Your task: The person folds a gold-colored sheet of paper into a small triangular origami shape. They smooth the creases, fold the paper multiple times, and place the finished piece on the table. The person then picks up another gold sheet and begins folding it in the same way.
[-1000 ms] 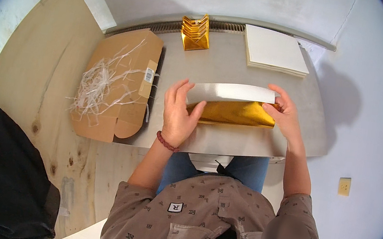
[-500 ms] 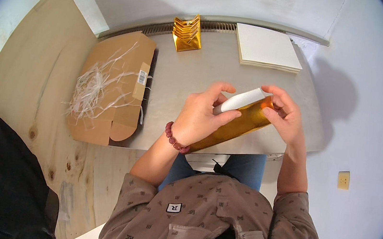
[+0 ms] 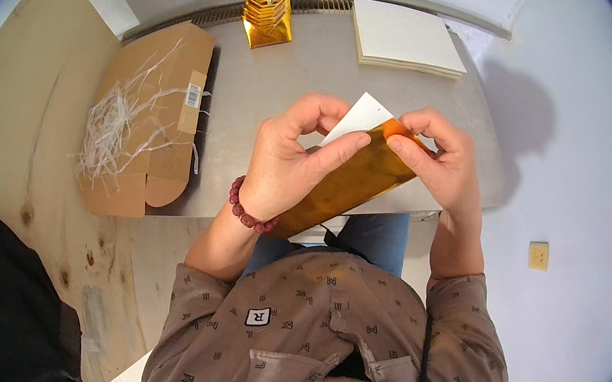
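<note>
My left hand (image 3: 291,154), with a dark red bead bracelet at the wrist, grips a shiny gold foil sheet (image 3: 346,181) by its upper edge, thumb on the gold face. My right hand (image 3: 442,155) pinches the sheet's upper right corner between thumb and fingers. A white pointed flap (image 3: 360,117) stands up between the hands behind the gold. Whether it is the sheet's own white back or a separate paper, I cannot tell. The sheet slants down toward my lap, over the table's front edge.
On the grey table (image 3: 280,95), folded gold foil pieces (image 3: 268,22) stand nested at the back. To their right lies a stack of white sheets (image 3: 411,39). A cardboard box (image 3: 162,164) with white paper strips (image 3: 118,124) on it sits at the left.
The white part was a rolled edge and now stands up as a flat point. Both hands have shifted slightly left and up in view; the table things have shifted likewise.
</note>
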The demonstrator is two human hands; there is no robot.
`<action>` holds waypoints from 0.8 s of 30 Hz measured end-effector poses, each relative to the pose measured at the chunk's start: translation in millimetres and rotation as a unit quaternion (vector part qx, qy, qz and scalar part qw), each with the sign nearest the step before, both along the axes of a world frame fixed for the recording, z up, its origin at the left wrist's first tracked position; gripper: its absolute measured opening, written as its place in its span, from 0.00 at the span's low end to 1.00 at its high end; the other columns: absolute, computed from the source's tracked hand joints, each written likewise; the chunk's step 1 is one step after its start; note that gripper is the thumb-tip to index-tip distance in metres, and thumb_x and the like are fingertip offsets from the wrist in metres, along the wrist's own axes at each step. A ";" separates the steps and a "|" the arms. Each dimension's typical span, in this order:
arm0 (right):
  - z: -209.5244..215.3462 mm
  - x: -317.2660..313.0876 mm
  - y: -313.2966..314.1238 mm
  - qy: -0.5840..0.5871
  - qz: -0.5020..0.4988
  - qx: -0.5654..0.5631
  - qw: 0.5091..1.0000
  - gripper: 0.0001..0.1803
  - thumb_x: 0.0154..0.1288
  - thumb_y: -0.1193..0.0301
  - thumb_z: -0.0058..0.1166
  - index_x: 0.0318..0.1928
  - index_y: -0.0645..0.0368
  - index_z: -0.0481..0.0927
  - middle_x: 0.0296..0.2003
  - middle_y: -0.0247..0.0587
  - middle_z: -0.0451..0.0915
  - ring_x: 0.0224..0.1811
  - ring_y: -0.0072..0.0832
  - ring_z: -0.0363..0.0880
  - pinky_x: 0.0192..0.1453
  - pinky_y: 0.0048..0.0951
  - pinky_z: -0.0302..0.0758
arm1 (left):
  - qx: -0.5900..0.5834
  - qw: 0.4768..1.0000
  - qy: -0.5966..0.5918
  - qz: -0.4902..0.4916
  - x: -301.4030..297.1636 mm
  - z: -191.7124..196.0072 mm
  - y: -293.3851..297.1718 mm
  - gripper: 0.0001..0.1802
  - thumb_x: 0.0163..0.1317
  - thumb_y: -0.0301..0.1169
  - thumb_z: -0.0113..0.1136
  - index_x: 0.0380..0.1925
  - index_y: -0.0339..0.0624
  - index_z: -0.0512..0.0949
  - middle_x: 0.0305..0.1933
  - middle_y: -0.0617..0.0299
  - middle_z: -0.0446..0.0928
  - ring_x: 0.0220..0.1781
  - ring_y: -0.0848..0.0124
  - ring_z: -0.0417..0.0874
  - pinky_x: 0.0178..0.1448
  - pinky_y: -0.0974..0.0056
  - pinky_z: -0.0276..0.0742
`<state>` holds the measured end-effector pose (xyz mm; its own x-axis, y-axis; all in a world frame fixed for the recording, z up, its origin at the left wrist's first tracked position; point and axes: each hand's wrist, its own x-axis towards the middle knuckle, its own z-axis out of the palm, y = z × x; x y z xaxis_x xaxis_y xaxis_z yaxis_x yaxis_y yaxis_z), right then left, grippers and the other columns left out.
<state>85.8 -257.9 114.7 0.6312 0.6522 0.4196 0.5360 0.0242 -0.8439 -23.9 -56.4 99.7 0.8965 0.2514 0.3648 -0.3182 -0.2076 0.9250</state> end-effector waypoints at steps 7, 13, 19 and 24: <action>7.5 -10.6 9.5 0.020 -0.024 -0.004 1.000 0.07 0.69 0.74 0.67 0.42 0.63 0.84 0.32 0.32 0.83 0.35 0.15 0.77 0.38 0.22 0.74 | -0.005 1.000 -0.031 0.002 -4.6 0.2 -1.3 0.10 0.66 0.26 0.73 0.45 0.38 0.84 0.39 0.67 0.86 0.41 0.80 0.84 0.49 0.70 0.81; 8.1 -16.7 14.7 -0.013 -0.007 -0.017 1.000 0.05 0.68 0.75 0.67 0.41 0.63 0.84 0.30 0.34 0.82 0.33 0.18 0.77 0.38 0.23 0.75 | -0.008 0.999 -0.031 0.000 -6.5 0.6 4.2 0.07 0.67 0.25 0.71 0.44 0.38 0.85 0.37 0.66 0.85 0.40 0.79 0.84 0.48 0.71 0.81; 10.0 -18.9 18.4 -0.029 -0.008 0.007 1.000 0.04 0.68 0.76 0.66 0.40 0.63 0.84 0.33 0.35 0.84 0.34 0.19 0.79 0.38 0.23 0.75 | -0.036 0.998 -0.048 0.000 -11.3 -0.4 3.2 0.06 0.68 0.25 0.71 0.43 0.37 0.85 0.37 0.68 0.85 0.38 0.81 0.82 0.46 0.71 0.80; 12.0 -22.2 19.0 -0.016 -0.013 0.007 1.000 0.04 0.68 0.76 0.67 0.39 0.63 0.85 0.32 0.35 0.84 0.34 0.18 0.80 0.39 0.22 0.76 | -0.068 0.995 -0.068 0.013 -14.8 1.5 2.3 0.05 0.70 0.25 0.69 0.43 0.37 0.85 0.37 0.70 0.83 0.38 0.84 0.80 0.43 0.75 0.77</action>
<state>63.6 -238.9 126.6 0.6344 0.6296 0.4485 0.5628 0.0216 -0.8263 -38.6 -54.1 101.2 0.8336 0.3287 0.4439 -0.4392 -0.0929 0.8936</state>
